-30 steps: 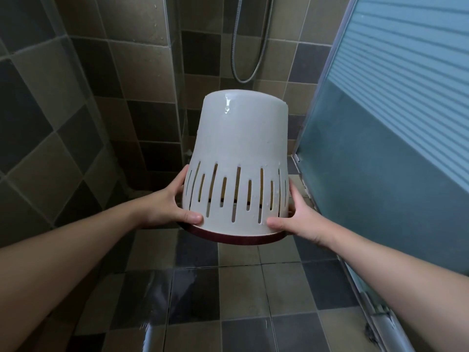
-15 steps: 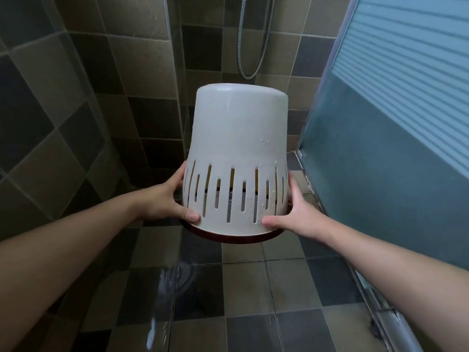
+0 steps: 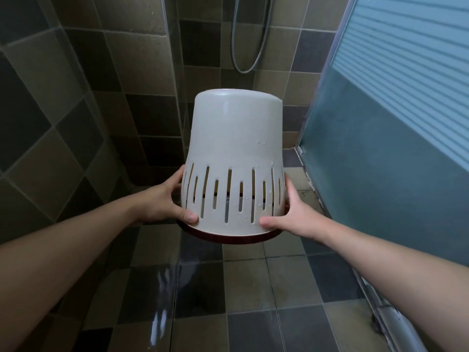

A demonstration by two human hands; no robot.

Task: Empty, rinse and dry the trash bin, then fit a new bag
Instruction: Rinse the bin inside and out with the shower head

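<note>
Left hand and right hand grasp the trash bin upside down by its dark red rim, fingers hidden behind it. White slotted plastic, beaded with droplets. Below the bin, wet glossy floor tiles; behind it, a shower hose.

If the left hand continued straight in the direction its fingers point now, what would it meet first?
The left hand already grips the upturned trash bin near its rim, fingers pointing forward and rightward. So it would press straight into the bin's slotted wall. The tiled wall lies beyond, though depth is hard to judge.
</note>
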